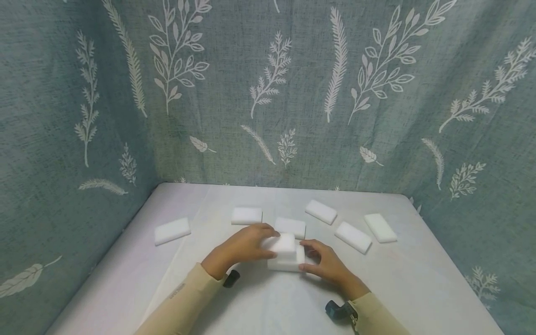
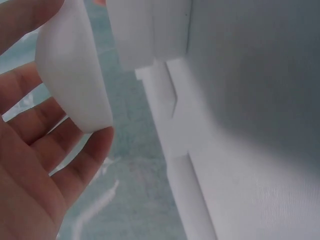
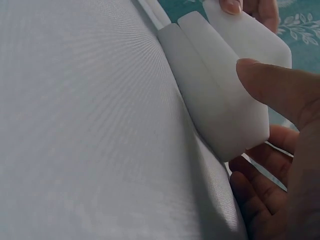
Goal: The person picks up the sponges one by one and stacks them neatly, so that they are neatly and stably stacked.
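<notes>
My left hand pinches a white bar-shaped block, rounded at the edges like a bar of soap. That block is held just above a low stack of two similar white blocks, tilted and apart from them in the right wrist view. At the stack's right end is my right hand, its thumb on the near side and its curled fingers on the far side. Directly behind the stack, another white block lies flat, partly hidden by the left hand.
More loose white blocks lie flat: one at far left, one behind the left hand, and several at right, including a middle one and an outer one. A leaf-patterned curtain borders the white table.
</notes>
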The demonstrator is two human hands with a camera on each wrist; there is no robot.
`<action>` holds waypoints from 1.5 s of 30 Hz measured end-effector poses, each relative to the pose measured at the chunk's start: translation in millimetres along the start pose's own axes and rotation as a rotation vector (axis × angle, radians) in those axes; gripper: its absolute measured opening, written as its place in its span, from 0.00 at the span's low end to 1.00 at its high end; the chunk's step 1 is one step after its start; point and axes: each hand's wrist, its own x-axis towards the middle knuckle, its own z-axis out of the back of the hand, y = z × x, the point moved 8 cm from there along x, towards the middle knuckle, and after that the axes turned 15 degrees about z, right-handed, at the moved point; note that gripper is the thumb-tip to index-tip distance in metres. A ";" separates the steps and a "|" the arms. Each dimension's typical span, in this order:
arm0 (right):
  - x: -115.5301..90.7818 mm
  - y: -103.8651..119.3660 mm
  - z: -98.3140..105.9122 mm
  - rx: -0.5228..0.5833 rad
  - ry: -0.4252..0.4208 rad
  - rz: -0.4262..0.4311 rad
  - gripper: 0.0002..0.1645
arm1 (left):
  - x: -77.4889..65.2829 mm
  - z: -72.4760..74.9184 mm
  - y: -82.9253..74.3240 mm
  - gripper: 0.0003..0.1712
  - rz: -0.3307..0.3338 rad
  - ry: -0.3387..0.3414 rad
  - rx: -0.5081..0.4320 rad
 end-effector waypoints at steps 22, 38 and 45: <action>0.8 -0.5 1.1 0.089 0.011 -0.061 0.45 | 3.0 -14.5 -23.4 0.29 -0.009 0.043 0.028; -0.7 -4.1 1.7 0.066 0.021 -0.074 0.39 | 4.0 -18.6 -25.5 0.30 -0.009 0.062 0.046; -1.0 -3.2 1.5 0.047 0.027 -0.071 0.39 | 2.9 -18.6 -27.0 0.30 -0.006 0.064 0.054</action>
